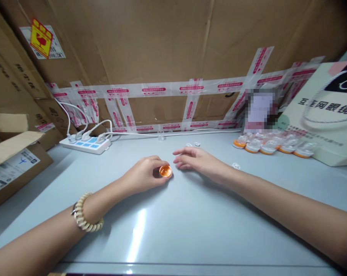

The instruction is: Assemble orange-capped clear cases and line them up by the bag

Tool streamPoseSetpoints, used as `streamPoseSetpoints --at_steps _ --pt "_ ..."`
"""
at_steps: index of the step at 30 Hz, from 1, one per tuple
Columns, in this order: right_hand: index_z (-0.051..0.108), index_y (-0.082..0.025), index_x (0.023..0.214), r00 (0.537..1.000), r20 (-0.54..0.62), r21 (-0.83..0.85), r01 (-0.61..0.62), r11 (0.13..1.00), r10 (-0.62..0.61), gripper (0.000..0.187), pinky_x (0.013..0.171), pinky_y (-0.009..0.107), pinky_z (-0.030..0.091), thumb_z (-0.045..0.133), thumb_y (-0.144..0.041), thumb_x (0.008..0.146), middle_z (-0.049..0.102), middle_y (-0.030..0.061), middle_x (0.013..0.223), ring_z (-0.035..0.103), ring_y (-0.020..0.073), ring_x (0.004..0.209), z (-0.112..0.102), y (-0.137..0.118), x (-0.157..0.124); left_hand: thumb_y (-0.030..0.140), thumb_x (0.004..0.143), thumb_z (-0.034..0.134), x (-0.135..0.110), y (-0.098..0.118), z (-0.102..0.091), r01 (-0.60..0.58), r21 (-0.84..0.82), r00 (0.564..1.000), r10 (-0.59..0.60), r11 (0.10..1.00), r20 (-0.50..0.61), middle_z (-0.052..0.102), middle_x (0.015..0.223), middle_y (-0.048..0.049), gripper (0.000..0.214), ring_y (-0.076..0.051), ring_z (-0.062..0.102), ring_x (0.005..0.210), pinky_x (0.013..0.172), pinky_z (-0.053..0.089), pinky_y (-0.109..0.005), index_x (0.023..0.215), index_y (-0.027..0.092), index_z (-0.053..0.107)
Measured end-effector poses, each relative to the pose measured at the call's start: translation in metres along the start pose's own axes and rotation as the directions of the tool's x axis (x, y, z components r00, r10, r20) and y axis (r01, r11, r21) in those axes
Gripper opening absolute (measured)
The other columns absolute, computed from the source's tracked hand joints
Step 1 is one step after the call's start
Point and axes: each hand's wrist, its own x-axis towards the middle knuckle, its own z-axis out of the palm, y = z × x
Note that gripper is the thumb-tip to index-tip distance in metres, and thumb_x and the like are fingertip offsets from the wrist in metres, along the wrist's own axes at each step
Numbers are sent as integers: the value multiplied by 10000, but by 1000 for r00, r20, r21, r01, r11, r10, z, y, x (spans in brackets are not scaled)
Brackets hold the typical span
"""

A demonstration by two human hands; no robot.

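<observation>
My left hand (147, 173) is closed around a small round orange cap (166, 171), pinched at its edge between thumb and fingers. The cap's hollow side faces up towards me. Just to the right, my right hand (195, 160) hovers over or rests on the table with its fingers stretched out and nothing in them. Small white pieces (197, 144) with dark marks lie behind that hand, and another white piece (236, 166) sits beside its wrist. Towards the back stands a small clear plastic cup (161, 135).
Several clear-topped pieces with orange bases (269, 147) stand in a row at the right, before a paper bag (329, 115) and a pixelated patch. A power strip (85, 143) with plugs and an opened carton (15, 165) are on the left. Taped cardboard (150, 46) walls the back.
</observation>
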Motion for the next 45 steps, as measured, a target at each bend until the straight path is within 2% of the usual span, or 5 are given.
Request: streamPoseSetpoints --at_steps 6,15,23,34,45 --pt "634 -172 739 979 -28 -673 129 728 -200 157 637 269 444 629 -322 693 659 37 748 593 151 682 -68 -40 3 254 748 579 0 -1 -1 23 -26 999 -22 999 30 619 838 -45 257 -153 588 715 670 463 -270 985 199 663" --pt "608 -224 884 965 82 -953 3 303 248 364 656 288 432 663 -396 568 620 41 875 591 229 818 -136 -32 -21 240 765 538 -5 1 2 7 46 1000 -8 999 11 639 878 -63 390 -157 575 723 710 459 -284 1143 152 581" --pt "566 -183 683 953 173 -932 77 354 248 148 616 264 389 594 -323 642 596 22 718 548 177 709 -121 -21 -9 267 758 577 -7 0 0 1 33 1000 -1 999 8 638 925 -78 372 -175 588 759 734 468 -306 1108 143 590" --pt "574 -166 745 946 232 -275 286 918 -225 220 569 251 436 704 -293 622 611 -21 604 537 90 549 -5 -42 13 275 767 626 -6 3 -11 -83 -336 893 -80 938 -442 677 936 -69 255 -159 619 824 748 496 -276 991 154 634" --pt "495 -181 745 923 222 -110 344 933 -314 335 581 260 462 742 -353 597 620 -24 588 580 109 571 5 -41 12 292 709 676 -2 1 -6 -52 -689 871 -304 723 -386 688 786 -50 159 -169 637 753 746 506 -301 776 150 652"
